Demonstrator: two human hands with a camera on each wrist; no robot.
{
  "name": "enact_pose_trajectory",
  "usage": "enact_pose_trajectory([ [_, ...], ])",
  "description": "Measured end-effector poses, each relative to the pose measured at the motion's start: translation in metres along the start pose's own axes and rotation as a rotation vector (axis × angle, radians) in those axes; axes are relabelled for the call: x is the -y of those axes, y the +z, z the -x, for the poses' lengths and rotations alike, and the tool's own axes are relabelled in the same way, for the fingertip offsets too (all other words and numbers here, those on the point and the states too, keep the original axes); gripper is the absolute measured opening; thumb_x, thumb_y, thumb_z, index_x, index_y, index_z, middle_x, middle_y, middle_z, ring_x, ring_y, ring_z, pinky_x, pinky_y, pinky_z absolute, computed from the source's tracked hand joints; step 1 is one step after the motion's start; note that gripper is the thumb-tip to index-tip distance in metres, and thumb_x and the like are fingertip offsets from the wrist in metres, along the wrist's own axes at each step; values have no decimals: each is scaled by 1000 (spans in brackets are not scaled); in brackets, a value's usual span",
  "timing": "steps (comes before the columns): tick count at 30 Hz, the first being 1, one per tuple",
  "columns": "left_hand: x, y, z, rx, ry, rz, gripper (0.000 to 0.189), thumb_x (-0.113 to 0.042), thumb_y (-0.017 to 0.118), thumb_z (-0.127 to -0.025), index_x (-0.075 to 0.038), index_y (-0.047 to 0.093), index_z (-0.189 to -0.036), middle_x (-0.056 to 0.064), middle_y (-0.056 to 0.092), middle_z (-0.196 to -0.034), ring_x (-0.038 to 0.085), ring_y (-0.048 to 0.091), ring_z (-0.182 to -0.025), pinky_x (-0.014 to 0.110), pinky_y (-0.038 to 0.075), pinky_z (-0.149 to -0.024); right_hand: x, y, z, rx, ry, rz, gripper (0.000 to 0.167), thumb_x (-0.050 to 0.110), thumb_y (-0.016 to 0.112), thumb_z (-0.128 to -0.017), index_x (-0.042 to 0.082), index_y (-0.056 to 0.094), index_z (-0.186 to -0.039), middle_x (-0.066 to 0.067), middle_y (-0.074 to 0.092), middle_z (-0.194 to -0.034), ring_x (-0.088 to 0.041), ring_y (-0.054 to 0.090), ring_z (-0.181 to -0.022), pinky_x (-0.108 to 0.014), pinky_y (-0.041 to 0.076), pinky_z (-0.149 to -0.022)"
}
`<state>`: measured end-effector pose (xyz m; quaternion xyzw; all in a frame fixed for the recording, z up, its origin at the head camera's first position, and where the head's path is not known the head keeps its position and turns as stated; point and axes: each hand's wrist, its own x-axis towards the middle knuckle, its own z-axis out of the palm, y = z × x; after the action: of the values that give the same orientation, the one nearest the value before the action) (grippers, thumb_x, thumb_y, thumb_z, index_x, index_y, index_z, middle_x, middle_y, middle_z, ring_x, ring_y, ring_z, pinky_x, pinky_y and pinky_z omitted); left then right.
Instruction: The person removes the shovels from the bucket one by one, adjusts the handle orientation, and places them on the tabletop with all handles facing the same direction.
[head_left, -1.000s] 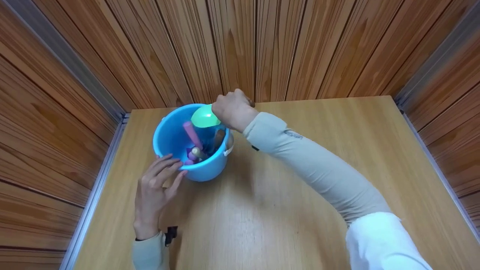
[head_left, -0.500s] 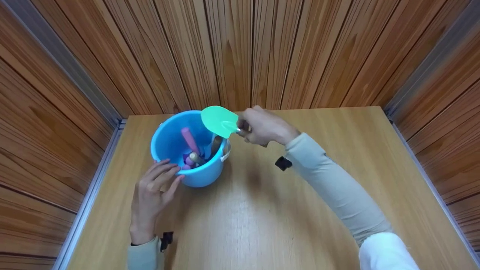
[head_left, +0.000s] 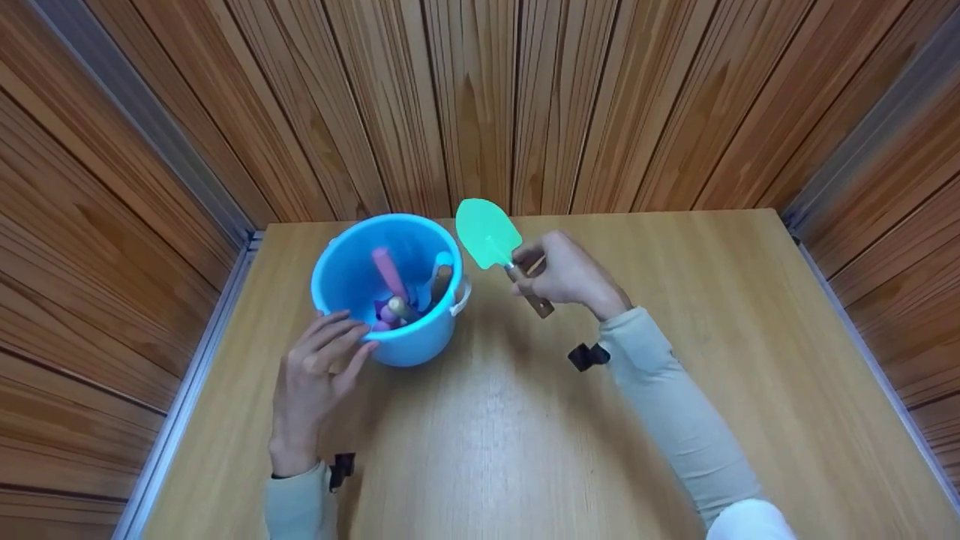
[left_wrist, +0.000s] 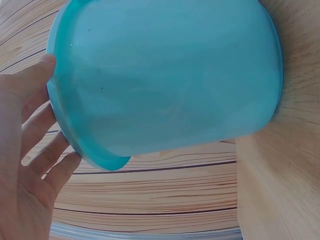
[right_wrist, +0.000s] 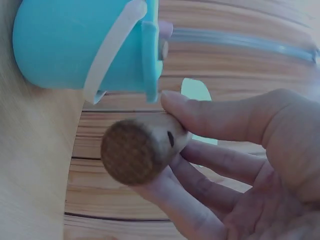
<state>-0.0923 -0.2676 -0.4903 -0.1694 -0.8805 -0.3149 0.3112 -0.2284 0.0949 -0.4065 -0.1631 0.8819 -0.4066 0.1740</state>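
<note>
A blue bucket stands toward the back left of the table. My left hand holds its near-left rim, thumb outside and fingertips over the edge. To the right of the bucket, my right hand pinches the wooden handle of a hand trowel with a light green blade. The blade points up toward the back wall, next to the bucket's rim. Inside the bucket lie a pink handle, a brown wooden handle, a pale-ended handle and purple pieces, their lower ends partly hidden.
The bucket's white carrying handle hangs on its right side. Wood-panelled walls rise behind the table and at both sides. Metal rails run along the table's side edges.
My right hand has drawn the trowel up from over the bucket and moved it right, out past the rim. The left hand has stayed on the rim.
</note>
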Motion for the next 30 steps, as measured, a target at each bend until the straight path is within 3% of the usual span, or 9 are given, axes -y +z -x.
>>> enact_pose_trajectory([
  [5,0,1,-1,-11,-5,1,41,-10,93,-83,-16,83,-122,0,81,-119,27,71,-127,53,52,-111,-24,17,2,-15,37,-156,46,18,90,-88,10,75,-130,-10,73,-117,-27,72,-102,-37,62,-79],
  [13,0,4,0,-14,4,27,38,-11,92,-84,-14,83,-120,5,81,-118,34,70,-127,48,47,-118,-53,50,3,-48,130,-416,49,16,93,-85,8,73,-129,-13,71,-117,-24,73,-93,-35,65,-71],
  [20,-1,4,1,-18,-4,33,40,-9,92,-83,-14,82,-122,7,81,-118,35,70,-127,40,44,-120,-70,74,3,-75,171,-532,52,17,94,-83,7,71,-129,-14,71,-118,-25,75,-92,-39,66,-73],
  [25,0,3,1,-16,2,32,41,-9,93,-83,-14,82,-122,6,81,-119,34,70,-127,48,50,-115,-78,89,4,-104,198,-566,53,19,94,-83,7,72,-129,-13,73,-118,-25,75,-95,-45,66,-83],
  [30,1,1,1,-14,11,22,41,-10,94,-82,-14,83,-121,7,81,-117,33,71,-126,53,54,-109,-87,104,1,-133,224,-548,50,21,95,-83,9,74,-126,-11,74,-117,-23,74,-99,-36,63,-87],
])
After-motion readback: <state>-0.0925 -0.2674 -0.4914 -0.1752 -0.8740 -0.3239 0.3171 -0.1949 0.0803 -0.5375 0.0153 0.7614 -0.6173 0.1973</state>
